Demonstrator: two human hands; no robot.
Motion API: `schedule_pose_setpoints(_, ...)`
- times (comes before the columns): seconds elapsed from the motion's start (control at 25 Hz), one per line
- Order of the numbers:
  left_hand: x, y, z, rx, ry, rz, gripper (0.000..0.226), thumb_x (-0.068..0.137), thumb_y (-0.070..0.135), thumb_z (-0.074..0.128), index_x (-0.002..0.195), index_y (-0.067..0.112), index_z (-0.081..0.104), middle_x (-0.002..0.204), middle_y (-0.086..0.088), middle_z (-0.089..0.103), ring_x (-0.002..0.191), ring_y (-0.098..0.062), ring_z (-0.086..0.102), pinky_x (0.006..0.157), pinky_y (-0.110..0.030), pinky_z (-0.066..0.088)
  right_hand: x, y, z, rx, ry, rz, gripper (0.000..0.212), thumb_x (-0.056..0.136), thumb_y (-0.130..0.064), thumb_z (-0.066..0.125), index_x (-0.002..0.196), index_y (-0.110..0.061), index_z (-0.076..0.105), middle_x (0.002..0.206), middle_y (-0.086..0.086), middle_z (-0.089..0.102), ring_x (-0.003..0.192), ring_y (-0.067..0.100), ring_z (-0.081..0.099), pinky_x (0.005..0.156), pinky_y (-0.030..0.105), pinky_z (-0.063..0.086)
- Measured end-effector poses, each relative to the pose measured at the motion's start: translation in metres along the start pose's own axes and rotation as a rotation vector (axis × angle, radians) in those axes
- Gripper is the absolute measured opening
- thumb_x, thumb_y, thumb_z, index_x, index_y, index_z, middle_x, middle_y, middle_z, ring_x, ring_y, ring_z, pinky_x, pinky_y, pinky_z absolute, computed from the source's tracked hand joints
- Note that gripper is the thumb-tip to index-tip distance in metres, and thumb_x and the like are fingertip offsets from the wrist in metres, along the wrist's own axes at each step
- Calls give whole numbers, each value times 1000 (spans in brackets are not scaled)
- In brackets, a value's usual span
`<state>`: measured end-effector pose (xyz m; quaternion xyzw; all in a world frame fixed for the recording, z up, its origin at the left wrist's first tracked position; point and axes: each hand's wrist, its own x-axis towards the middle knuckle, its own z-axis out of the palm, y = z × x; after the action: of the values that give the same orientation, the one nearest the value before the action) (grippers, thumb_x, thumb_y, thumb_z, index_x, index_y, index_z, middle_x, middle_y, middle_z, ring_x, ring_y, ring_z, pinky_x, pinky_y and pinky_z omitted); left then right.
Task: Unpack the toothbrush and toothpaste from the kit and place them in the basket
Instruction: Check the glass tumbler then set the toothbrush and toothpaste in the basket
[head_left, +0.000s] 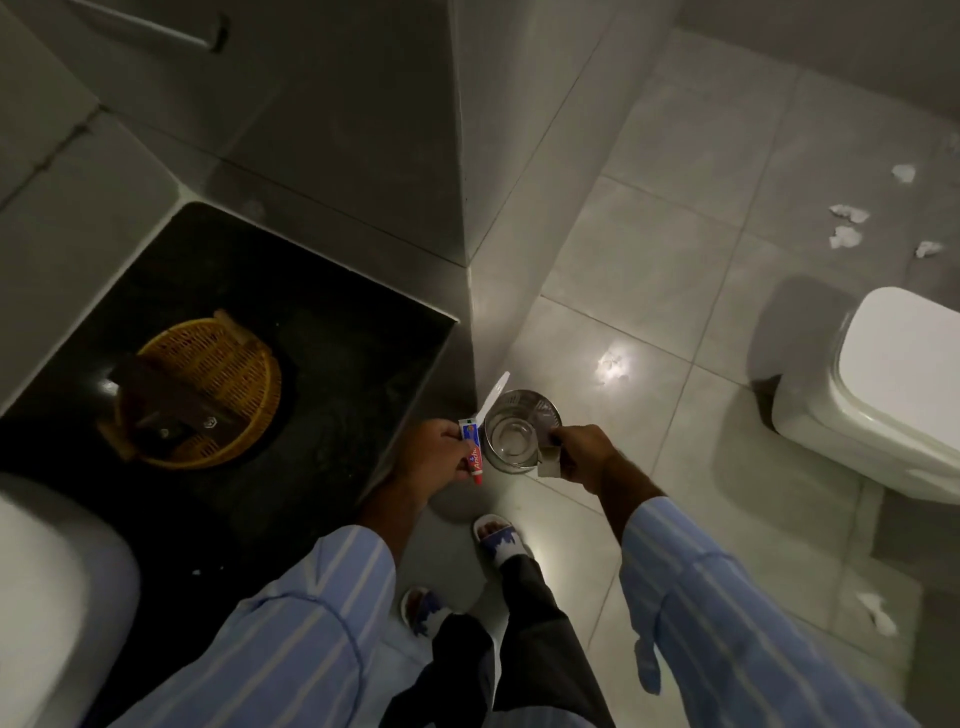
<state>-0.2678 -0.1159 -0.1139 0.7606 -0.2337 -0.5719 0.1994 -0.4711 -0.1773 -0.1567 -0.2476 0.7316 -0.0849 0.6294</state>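
Left hand (441, 454) closed around toothpaste (472, 452) and white toothbrush (492, 396), right hand (584, 452) pinching crumpled kit wrapper (549, 464), both right of the basket (200, 392) on the dark counter (322, 332).

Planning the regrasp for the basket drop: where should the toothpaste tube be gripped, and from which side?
Probably the bare lower half of the toothpaste tube, across its flat faces, from the person's right. The left hand covers its upper left side together with the white toothbrush; the tube hangs near upright, red end down.
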Motion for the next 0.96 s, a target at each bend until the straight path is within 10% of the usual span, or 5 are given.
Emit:
schedule_pose_setpoints(0.16,17,1,-2,15,14,-13,24,90,4,64,113,0,63,99,-13,68,71,-13,67,52,-21,58,21,-11,0,103,-28,30,14,92,-12,64,86,1,62,79,18,61,69,28,61,60,34,53)
schedule_pose_setpoints(0.36,22,3,-12,80,26,16,30,88,8,67,117,3,63,114,-18,69,91,-26,70,72,-35,61,18,-29,-1,-78,-49,-14,27,94,-24,65,92,2,64,89,20,63,76,28,61,72,38,55)
schedule_pose_setpoints(0.6,7,15,-38,241,4,147,33,90,9,65,123,7,61,121,-16,66,103,-31,69,56,-20,55,-31,-89,29,-433,116,-664,26,91,-33,68,94,-8,73,90,10,74,81,22,68,77,32,56)
schedule_pose_setpoints(0.84,-22,44,-86,525,4,358,20,89,19,65,106,11,70,106,-8,73,98,-21,69,82,-29,54,-94,-145,68,-958,-413,-1098,26,89,-28,71,114,-19,73,114,0,71,99,10,66,89,24,51)
schedule_pose_setpoints(0.96,-39,56,-120,495,36,403,19,87,19,67,104,11,71,103,-7,74,88,-16,71,70,-22,59,-117,-160,91,-1085,-513,-1168,25,86,-23,74,111,-18,76,114,-1,74,100,11,67,92,23,51)
